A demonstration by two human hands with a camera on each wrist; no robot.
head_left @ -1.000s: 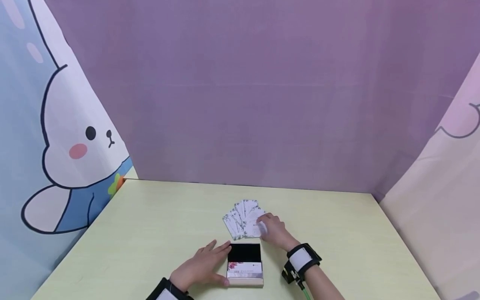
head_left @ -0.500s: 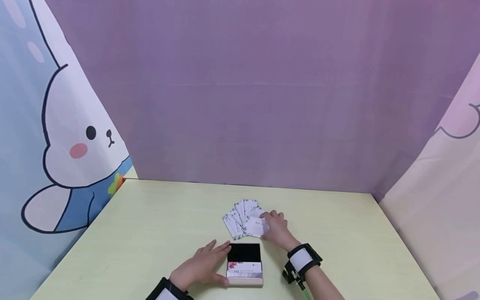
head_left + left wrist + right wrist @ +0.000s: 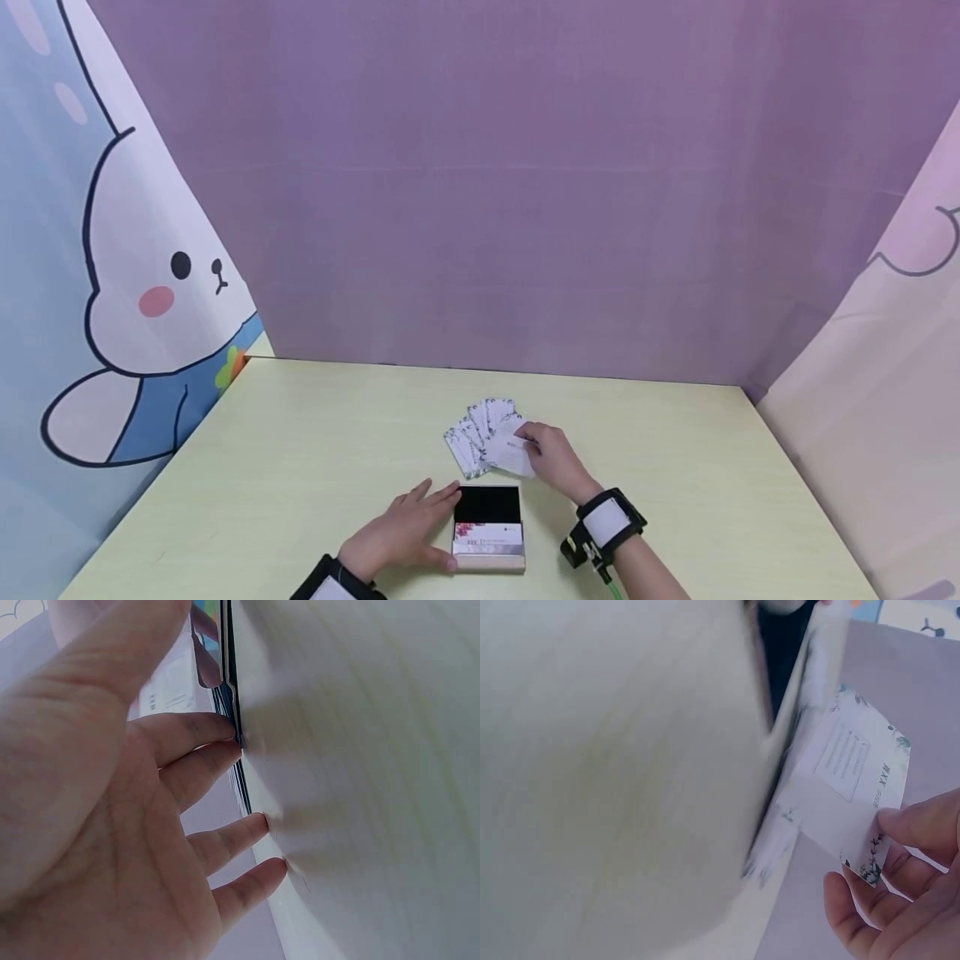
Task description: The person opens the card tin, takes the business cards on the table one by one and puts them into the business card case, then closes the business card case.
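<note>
1. Card box [image 3: 488, 527]: open, black inside, cards stacked in its near half, sits on the pale green surface [image 3: 285, 450] near the front edge, between both hands.
2. Left hand [image 3: 401, 529]: flat on the surface, touching the box's left side. Fingers [image 3: 196, 735] straight and spread, thumb against the box's front-left corner; grasping nothing.
3. Fanned cards [image 3: 480, 433]: loose white spread with leafy print, lying just behind the box.
4. Single card [image 3: 513, 454]: lifted off the right end of the fan, tilted, printed face showing in the right wrist view [image 3: 847, 795].
5. Right hand [image 3: 553, 458]: behind the box to its right, fingers [image 3: 922, 825] pinching that card at its edge.
</note>
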